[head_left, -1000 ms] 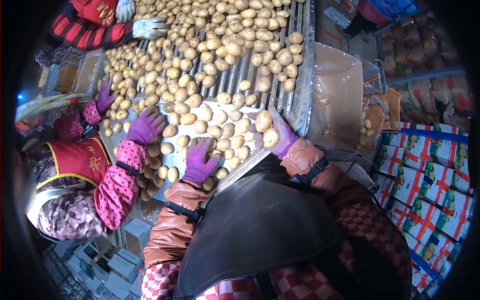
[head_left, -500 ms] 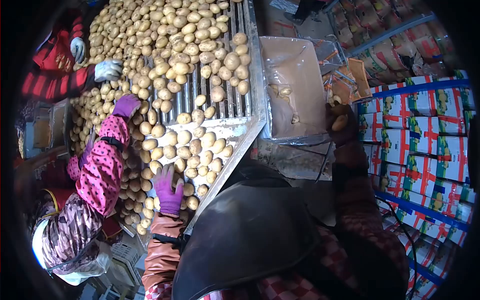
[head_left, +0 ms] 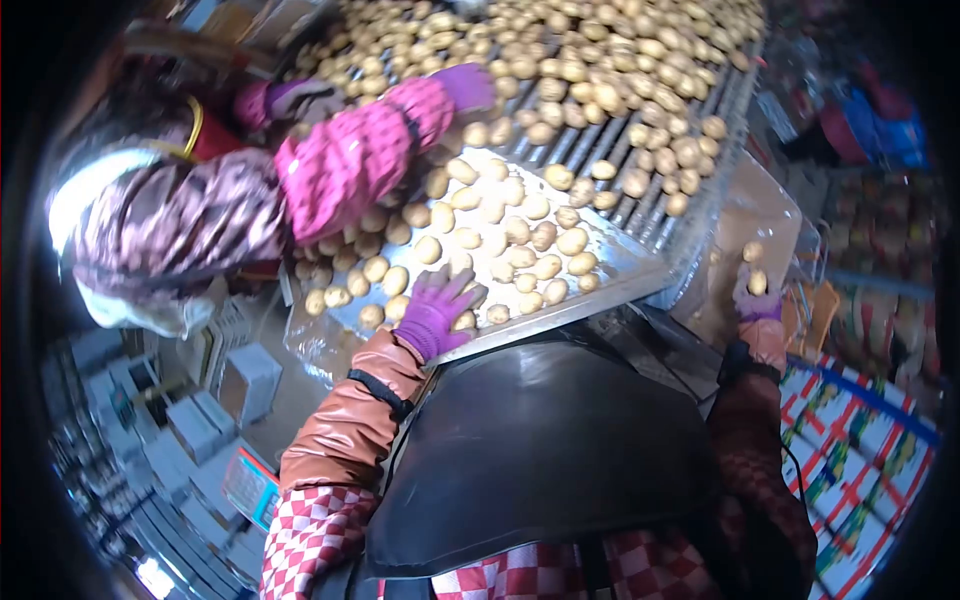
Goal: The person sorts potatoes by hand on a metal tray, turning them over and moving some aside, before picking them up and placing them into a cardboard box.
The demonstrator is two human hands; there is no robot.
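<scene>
My left hand (head_left: pixel 437 311), in a purple glove, lies with its fingers spread on the metal table (head_left: pixel 480 350), among loose potatoes (head_left: pixel 520 235) near the front edge. Out to the right, my right hand (head_left: pixel 757 292), also gloved, is closed around a potato (head_left: pixel 757 282) at the side of a plastic-lined box (head_left: pixel 770 205). Another potato (head_left: pixel 752 252) shows just beyond its fingertips; whether the hand touches it I cannot tell.
A co-worker in a pink sleeve (head_left: pixel 340 170) reaches over the potatoes from the left, with a purple-gloved hand (head_left: pixel 466 88). Slatted metal bars (head_left: pixel 640 210) carry more potatoes. Printed cartons (head_left: pixel 850 430) are stacked at the right; white boxes (head_left: pixel 250 380) stand lower left.
The view has turned, shifting the table rightward. My right hand has moved from the box's far right side toward its near part, with a potato. My left hand remains among the potatoes by the edge.
</scene>
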